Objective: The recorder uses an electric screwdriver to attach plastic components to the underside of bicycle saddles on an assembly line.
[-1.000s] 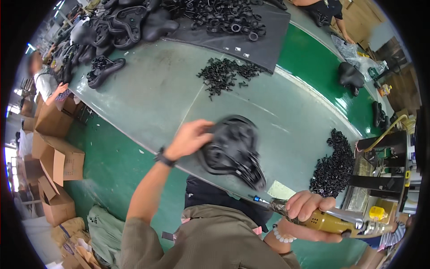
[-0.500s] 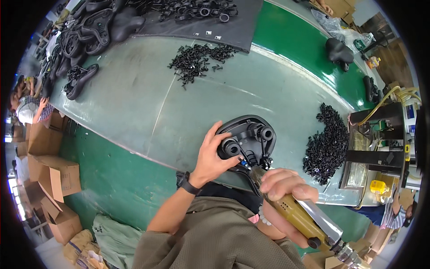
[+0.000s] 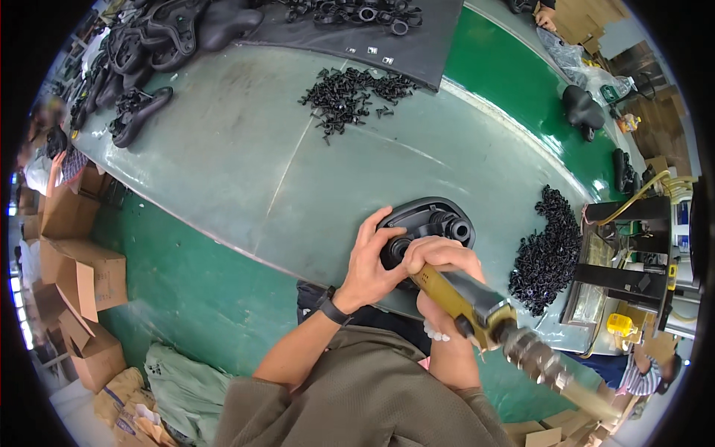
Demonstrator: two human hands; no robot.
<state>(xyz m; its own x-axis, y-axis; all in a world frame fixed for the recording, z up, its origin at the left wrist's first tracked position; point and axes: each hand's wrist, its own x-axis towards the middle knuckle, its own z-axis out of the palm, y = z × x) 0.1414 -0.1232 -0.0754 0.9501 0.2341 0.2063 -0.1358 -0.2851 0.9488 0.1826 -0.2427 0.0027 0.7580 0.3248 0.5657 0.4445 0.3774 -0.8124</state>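
A black bicycle saddle [image 3: 424, 208] lies underside up at the near edge of the table, two round black bushings showing on it. Around its left side, my left hand [image 3: 365, 272] is closed, with fingers and thumb beside the left bushing. My right hand [image 3: 447, 261] is wrapped round an olive-yellow air screwdriver [image 3: 447, 298], slanting down to the right with its hose end blurred. The tool's tip is hidden behind my hands near the saddle, so I cannot tell what it touches.
Small black screws lie in a heap [image 3: 350, 97] at mid-table and another pile [image 3: 547, 249] on the right. More saddles [image 3: 145, 52] are stacked far left. Black ring parts [image 3: 365, 13] lie on a dark mat [image 3: 328, 37]. A black rack [image 3: 625, 279] stands right; cartons [image 3: 89, 279] stand left.
My right hand has moved left and up with the screwdriver, close against my left hand. The tool now covers more of the saddle. The whole view has shifted slightly.
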